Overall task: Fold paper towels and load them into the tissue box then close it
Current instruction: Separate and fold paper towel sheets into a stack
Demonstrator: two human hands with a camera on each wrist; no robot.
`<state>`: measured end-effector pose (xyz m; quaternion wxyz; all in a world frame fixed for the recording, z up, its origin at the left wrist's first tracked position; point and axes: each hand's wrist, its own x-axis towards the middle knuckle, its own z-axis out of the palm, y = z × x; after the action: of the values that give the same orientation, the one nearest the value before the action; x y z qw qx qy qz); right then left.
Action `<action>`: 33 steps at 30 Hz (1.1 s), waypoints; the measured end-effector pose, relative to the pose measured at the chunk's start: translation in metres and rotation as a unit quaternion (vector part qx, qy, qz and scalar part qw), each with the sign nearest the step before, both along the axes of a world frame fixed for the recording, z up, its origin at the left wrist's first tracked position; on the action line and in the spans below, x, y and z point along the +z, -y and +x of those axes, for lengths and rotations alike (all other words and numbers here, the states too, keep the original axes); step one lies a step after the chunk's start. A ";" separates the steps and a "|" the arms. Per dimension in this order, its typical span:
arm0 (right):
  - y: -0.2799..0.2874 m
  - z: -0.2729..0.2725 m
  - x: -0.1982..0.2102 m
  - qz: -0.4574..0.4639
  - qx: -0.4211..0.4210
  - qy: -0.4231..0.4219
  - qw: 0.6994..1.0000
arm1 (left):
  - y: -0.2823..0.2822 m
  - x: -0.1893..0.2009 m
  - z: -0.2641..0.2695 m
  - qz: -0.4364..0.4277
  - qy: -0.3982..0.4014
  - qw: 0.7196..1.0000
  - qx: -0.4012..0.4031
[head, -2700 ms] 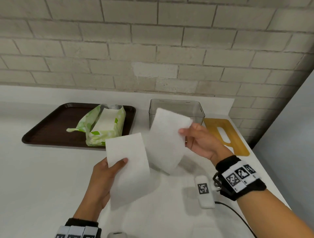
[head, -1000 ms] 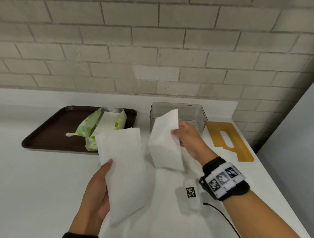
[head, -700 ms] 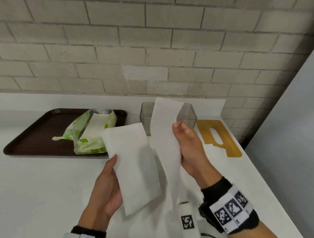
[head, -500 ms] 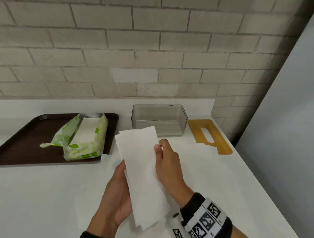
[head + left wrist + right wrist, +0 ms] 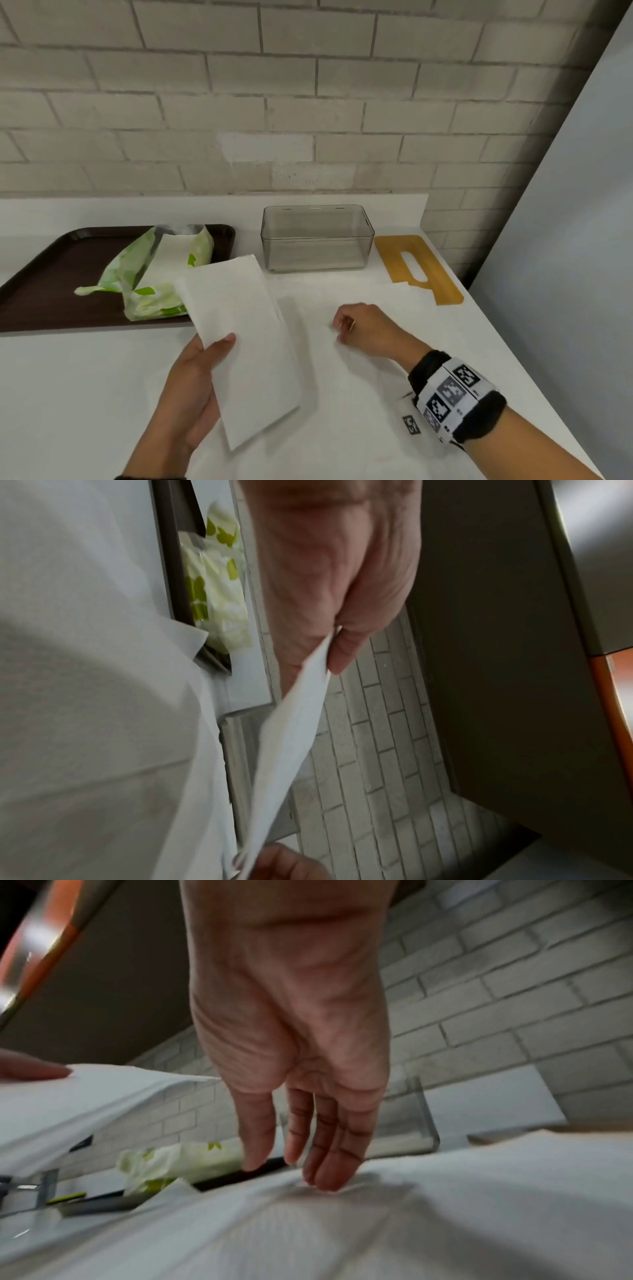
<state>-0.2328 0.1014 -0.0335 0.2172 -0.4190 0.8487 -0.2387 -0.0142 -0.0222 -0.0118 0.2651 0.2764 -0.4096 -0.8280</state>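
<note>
My left hand holds a stack of folded white paper towels above the table, thumb on top and fingers beneath. In the left wrist view the folded towels are pinched edge-on. My right hand holds nothing, and its straight fingertips touch a flat paper towel sheet lying on the white table. The clear tissue box stands open and empty at the back. Its wooden lid, which has a slot, lies flat to its right.
A dark brown tray at the back left carries an opened green and white pack of paper towels. A brick wall runs behind the table. The table's right edge is close to the lid, with a grey panel beyond it.
My right hand laid its folded towel onto the one in my left hand and let go. It then moved right and down to the sheet on the table.
</note>
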 end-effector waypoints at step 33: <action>0.020 0.047 0.044 -0.280 -0.146 -0.065 0.947 | -0.034 0.002 -0.038 -0.034 0.060 0.987 -0.145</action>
<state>-0.1857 0.0816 0.0101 -0.0016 -0.3489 0.8119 -0.4681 -0.0520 0.0117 -0.0098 0.1267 0.2536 -0.4887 -0.8251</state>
